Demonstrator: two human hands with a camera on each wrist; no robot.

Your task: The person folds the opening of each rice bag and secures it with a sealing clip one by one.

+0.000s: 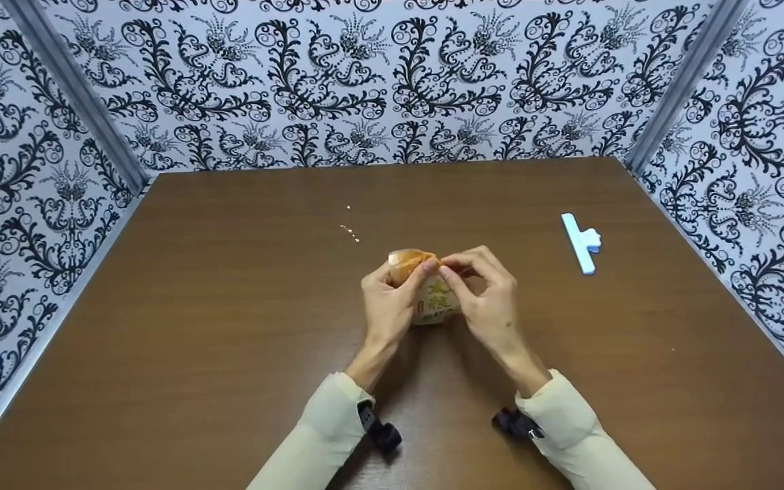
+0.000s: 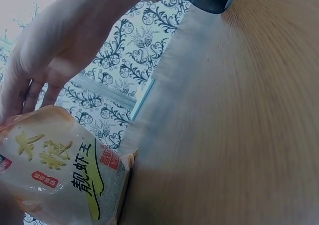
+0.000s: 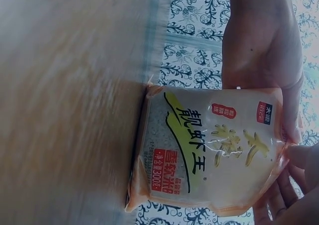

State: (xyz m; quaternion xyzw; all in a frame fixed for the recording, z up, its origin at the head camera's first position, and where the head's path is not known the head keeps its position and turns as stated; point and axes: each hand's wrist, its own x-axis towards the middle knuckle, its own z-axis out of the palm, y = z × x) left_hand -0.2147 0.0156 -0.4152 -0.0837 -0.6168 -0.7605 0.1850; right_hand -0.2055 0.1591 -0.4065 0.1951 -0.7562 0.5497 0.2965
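Both hands are at the top edge of a small, upright plastic bag of rice. It has an orange rim, gold characters and a green stripe, and pale grains show through its lower part. My left hand pinches the orange top between thumb and fingers. Close beside it, my right hand pinches the same edge from the other side. In the right wrist view the front of the bag shows fully, its bottom at the table surface. In the left wrist view, the right hand reaches to the bag's top.
A light blue bag clip lies on the brown wooden table, to the right of and beyond the hands. Several tiny white grains are scattered beyond the bag. Patterned walls stand along the back and both sides.
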